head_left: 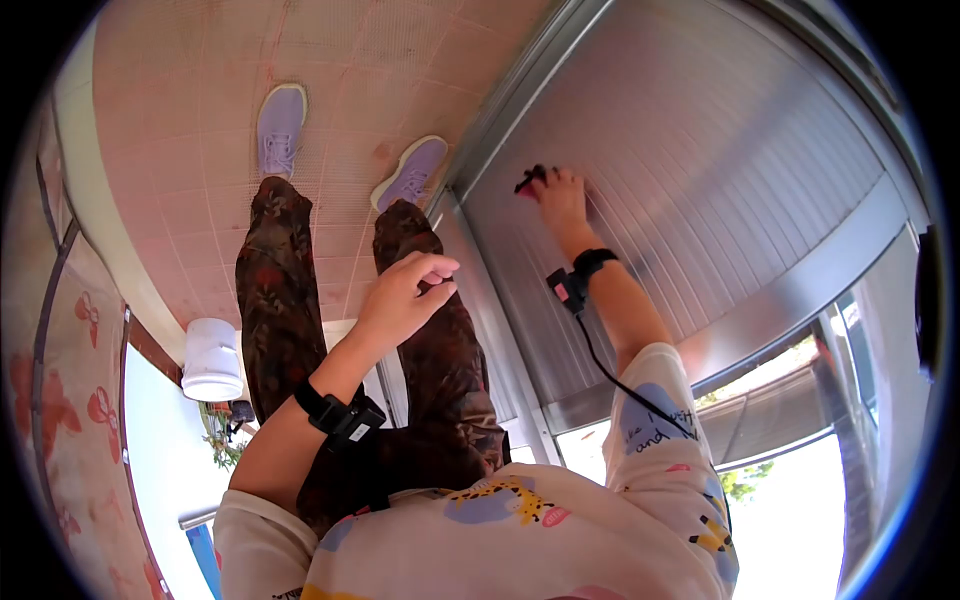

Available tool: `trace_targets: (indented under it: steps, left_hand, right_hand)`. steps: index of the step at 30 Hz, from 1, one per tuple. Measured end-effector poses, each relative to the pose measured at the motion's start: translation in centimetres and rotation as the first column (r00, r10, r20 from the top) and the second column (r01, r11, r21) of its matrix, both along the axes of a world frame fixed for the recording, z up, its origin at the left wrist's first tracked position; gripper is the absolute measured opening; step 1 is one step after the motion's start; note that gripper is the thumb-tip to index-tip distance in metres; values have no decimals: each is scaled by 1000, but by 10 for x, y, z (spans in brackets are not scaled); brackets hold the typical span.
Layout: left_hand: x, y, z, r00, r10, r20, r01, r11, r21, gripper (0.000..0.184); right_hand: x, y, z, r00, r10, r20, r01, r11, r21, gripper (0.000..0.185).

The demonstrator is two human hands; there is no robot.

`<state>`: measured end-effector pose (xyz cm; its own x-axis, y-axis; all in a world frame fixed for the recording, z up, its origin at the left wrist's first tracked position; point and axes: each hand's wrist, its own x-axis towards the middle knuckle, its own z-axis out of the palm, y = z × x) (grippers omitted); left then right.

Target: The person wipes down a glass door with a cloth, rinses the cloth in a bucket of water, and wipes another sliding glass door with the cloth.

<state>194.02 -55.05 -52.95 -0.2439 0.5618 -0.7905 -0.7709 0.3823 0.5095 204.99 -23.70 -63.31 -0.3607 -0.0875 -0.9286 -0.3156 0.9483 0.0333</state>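
Note:
My right hand [563, 200] is closed around a small dark and pinkish-red thing [530, 184], too small to identify, pressed against a ribbed metal panel [680, 200]. The right arm is stretched forward, with a black strap and a small device on the wrist. My left hand [408, 292] hangs above my left-to-right thigh area, in front of the dark patterned trousers [432, 350]. Its fingers are loosely curled together and nothing shows in them. Another black strapped device [350, 418] sits on the left wrist.
Purple shoes [281, 130] stand on pinkish floor tiles [345, 50]. A white bucket [212, 360] is at the left, near some green plants [222, 436]. The panel's metal frame [520, 100] borders the floor. A black cable [605, 365] runs along my right arm. Curtain-like floral fabric [90, 420] hangs far left.

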Motion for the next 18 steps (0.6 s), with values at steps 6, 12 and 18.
trace_targets:
  steps: [6,12,18]
  left_hand:
    - [33,23,-30,970,-175,-171,191,978,81,16]
    - [63,12,-55,920,-346,-184,356,934,19,16]
    - [19,35,-55,909,-296,-292,302,953,-26,20]
  right_hand:
    - [-62,29,-51,975,140,-174,-118,984,132,28]
    - [-156,91,-137,865,257,-431,-138,948,287,23]
    - [-65,38,-162,955,218,-199,-201,975,99,22]
